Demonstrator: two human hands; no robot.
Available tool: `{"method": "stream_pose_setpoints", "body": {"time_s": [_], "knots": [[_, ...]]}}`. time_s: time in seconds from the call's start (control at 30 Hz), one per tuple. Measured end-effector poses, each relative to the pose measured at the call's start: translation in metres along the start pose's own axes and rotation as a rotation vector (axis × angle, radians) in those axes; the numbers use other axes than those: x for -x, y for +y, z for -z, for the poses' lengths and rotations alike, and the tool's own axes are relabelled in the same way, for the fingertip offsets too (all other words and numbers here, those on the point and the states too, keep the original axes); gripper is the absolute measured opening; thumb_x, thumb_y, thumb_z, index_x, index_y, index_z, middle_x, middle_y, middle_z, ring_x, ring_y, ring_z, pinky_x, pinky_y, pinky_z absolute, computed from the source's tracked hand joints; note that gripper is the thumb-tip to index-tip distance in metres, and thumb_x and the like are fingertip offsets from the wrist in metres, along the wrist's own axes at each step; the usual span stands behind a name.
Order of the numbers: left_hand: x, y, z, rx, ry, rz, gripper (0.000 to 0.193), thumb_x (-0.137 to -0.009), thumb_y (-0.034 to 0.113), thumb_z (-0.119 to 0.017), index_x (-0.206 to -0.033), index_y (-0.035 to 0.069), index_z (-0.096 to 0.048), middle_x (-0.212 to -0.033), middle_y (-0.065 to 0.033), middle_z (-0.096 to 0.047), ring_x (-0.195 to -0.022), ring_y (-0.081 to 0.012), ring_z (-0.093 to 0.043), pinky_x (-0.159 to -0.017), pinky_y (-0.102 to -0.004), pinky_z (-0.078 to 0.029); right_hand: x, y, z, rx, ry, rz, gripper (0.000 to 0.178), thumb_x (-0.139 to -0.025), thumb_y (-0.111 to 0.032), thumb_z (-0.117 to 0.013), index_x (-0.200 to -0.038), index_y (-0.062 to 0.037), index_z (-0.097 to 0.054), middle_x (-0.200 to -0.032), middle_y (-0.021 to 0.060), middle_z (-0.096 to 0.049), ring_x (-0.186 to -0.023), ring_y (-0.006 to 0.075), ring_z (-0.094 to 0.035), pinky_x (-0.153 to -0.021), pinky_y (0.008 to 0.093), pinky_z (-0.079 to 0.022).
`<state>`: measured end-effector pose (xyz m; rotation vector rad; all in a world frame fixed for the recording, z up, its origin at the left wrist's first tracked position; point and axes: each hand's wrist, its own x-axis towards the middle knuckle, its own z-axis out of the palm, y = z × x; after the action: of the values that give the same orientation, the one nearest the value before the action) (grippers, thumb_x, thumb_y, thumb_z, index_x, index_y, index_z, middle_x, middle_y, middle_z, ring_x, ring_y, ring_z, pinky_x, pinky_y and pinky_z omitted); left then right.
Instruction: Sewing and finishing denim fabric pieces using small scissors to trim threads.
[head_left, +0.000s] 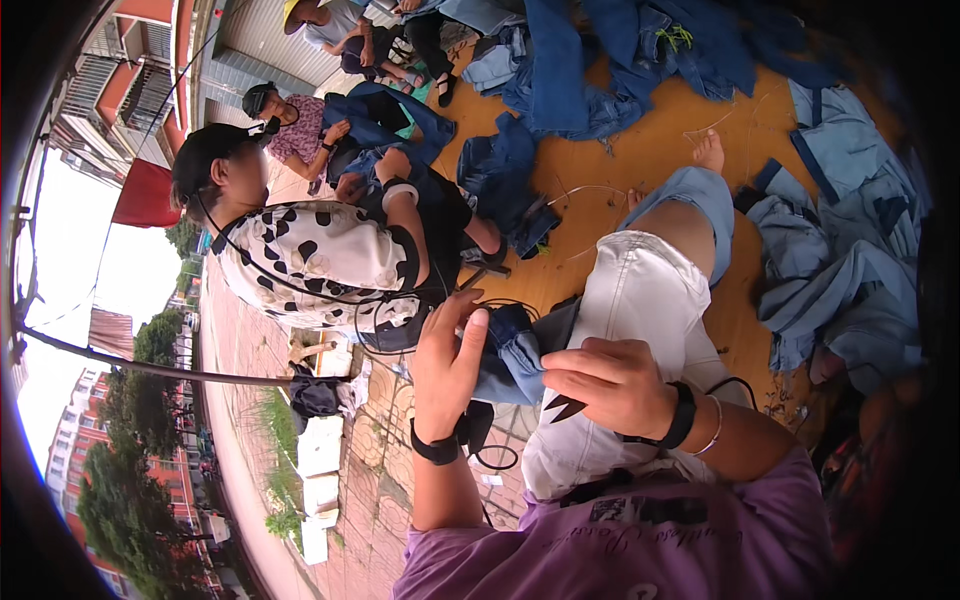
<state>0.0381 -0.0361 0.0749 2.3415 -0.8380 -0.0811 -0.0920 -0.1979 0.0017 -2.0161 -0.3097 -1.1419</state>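
Note:
My left hand (445, 350) is raised beside a piece of blue denim clothing (512, 350) by my lap, its fingers stretched up and the thumb apart. I see nothing gripped in it. Close to the denim's right edge, my right hand (610, 385) is closed, with thumb and forefinger brought together. Under its curled fingers stick out the dark pointed blades of thread snips (566, 406). Whether the right fingertips also pinch a thread or the cloth edge is too small to tell. Each wrist wears a black band.
Heaps of denim (835, 250) lie on the right of an orange-brown board (585, 180), with more jeans (570, 80) at its far side. A person in a black cap (310, 250) sits close on my left, handling denim. Other people sit beyond. Black cables (385, 320) loop beside my left hand.

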Motion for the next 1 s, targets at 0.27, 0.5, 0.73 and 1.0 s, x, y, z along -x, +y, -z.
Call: {"method": "stream_pose_setpoints", "body": {"time_s": [0.27, 0.5, 0.73, 1.0], "knots": [[0.013, -0.046, -0.009, 0.585, -0.206, 0.023, 0.011, -0.094, 0.007, -0.064, -0.094, -0.004, -0.063, -0.101, -0.0053, -0.064, -0.091, -0.0124, -0.056, -0.084, -0.0253, -0.043, 0.017, -0.006, -0.003, 0.086, -0.099, 0.103, 0.012, -0.071, -0.011, -0.070, -0.083, -0.0104, -0.067, -0.105, -0.0021, -0.064, -0.066, 0.0090, -0.056, -0.054, 0.0209, -0.048], [0.028, -0.065, -0.010, 1.218, 0.043, -0.109, 0.019, -0.092, 0.019, -0.063, -0.085, 0.002, -0.057, -0.091, -0.0108, -0.064, -0.097, -0.0234, -0.054, -0.091, -0.0381, -0.041, 0.017, -0.017, -0.009, 0.105, -0.146, 0.067, 0.010, -0.074, -0.006, -0.069, -0.084, -0.0066, -0.065, -0.110, 0.0031, -0.067, -0.065, 0.0107, -0.059, -0.054, 0.0220, -0.048], [0.038, -0.071, -0.008, 1.331, 0.129, -0.210, 0.030, -0.088, 0.028, -0.063, -0.072, 0.010, -0.044, -0.073, -0.0050, -0.052, -0.090, -0.0251, -0.045, -0.093, -0.0427, -0.036, 0.009, -0.013, -0.014, -0.410, -0.007, -0.379, 0.039, -0.065, 0.021, -0.059, -0.097, -0.0002, -0.063, -0.099, 0.0104, -0.069, -0.074, 0.0194, -0.067, -0.060, 0.0262, -0.053], [0.045, -0.075, -0.004, 1.357, 0.245, -0.195, 0.032, -0.086, 0.028, -0.062, -0.070, 0.012, -0.039, -0.069, -0.0025, -0.044, -0.086, -0.0232, -0.039, -0.089, -0.0417, -0.035, -0.002, -0.014, -0.001, -0.399, -0.035, -0.666, 0.028, -0.078, 0.014, -0.060, -0.100, -0.0020, -0.066, -0.091, 0.0041, -0.066, -0.062, 0.0057, -0.050, -0.055, 0.0187, -0.040]]}}
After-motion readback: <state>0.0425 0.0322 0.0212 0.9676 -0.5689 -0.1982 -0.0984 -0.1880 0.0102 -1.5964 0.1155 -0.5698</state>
